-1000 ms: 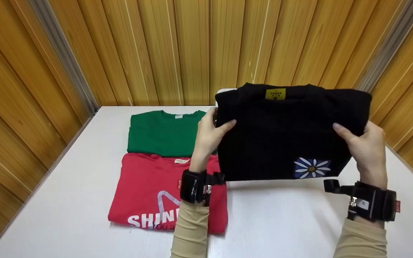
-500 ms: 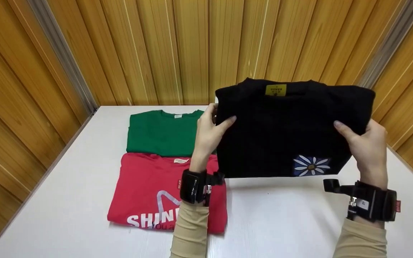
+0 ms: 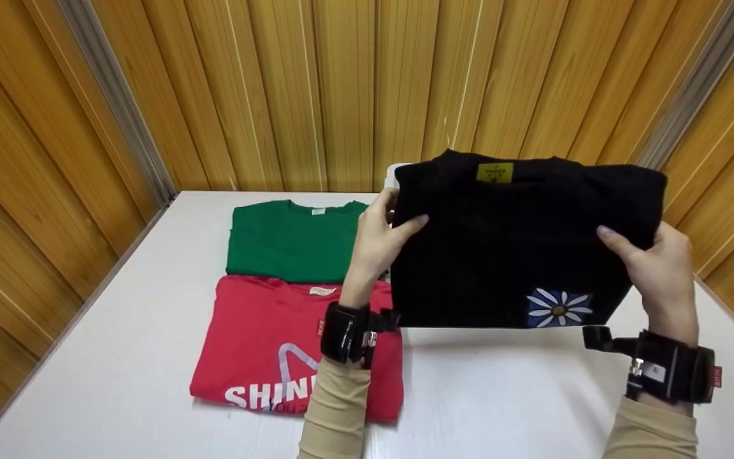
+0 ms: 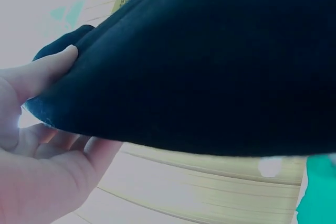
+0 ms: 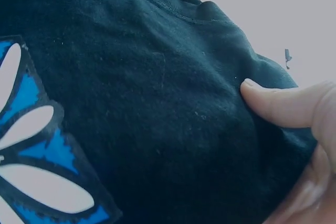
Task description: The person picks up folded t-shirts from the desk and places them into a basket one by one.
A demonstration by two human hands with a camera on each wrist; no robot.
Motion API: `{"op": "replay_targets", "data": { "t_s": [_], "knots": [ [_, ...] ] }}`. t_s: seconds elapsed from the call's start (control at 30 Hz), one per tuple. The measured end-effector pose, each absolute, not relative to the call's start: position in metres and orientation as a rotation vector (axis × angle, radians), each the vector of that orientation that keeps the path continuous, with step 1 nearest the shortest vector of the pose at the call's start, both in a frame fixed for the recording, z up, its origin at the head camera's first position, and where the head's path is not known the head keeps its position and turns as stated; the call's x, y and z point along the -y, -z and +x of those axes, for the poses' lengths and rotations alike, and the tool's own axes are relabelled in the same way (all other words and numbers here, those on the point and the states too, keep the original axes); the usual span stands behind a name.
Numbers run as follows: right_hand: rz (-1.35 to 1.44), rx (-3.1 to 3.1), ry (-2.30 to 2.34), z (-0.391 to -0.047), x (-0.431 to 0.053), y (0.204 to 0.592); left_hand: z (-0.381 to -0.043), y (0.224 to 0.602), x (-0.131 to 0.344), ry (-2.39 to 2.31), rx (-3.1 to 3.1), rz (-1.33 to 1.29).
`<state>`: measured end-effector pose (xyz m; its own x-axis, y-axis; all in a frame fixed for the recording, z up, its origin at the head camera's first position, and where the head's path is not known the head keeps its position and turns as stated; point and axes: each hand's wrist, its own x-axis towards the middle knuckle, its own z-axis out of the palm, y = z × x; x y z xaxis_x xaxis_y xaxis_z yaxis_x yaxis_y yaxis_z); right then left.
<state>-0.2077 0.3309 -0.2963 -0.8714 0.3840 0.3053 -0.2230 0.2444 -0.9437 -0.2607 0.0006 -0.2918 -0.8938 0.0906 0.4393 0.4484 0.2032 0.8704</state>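
Three folded shirts are counted: one black shirt (image 3: 507, 248), one green shirt (image 3: 290, 245) and one red shirt (image 3: 252, 331). By the clock of the head view, the black shirt is held up above the table (image 3: 118, 357) at three o'clock, while the green shirt is laid at nine o'clock and the red shirt at seven. The black shirt is grasped by two hands: its nine o'clock edge by the left hand (image 3: 383, 239), its three o'clock edge by the right hand (image 3: 660, 268). By each hand it is pinched, with the thumb on the front. One yellow label (image 3: 494, 173) is seen near its eleven o'clock, and one flower patch (image 3: 558, 308) at five.

The table is white. It is enclosed by wood-patterned walls (image 3: 316, 95) at nine, twelve and three o'clock, joined by two grey strips at ten and two.

The right fingers are mostly hidden behind the cloth. The green shirt is partly covered by the left hand and the black shirt, and the red shirt's lettering is cut off by a sleeve (image 3: 335, 408). Behind the black shirt, a white thing (image 3: 394, 173) is barely shown; what it is cannot be told.
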Motion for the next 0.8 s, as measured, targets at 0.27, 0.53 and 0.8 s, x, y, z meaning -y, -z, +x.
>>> {"op": "replay_targets", "data": {
  "t_s": [0.27,0.53,0.8],
  "knots": [
    [-0.032,1.86,-1.77,-0.233,-0.339,0.263,-0.282,0.25,-0.007,1.614,2.202,-0.542],
    [0.071,1.695,-1.824,-0.275,-0.344,0.237,-0.316,0.228,-0.015,1.555,2.164,-0.506],
    [0.044,1.561,-1.844,-0.308,-0.34,0.241,-0.342,0.23,-0.026,1.524,2.093,-0.39]
  ]
}}
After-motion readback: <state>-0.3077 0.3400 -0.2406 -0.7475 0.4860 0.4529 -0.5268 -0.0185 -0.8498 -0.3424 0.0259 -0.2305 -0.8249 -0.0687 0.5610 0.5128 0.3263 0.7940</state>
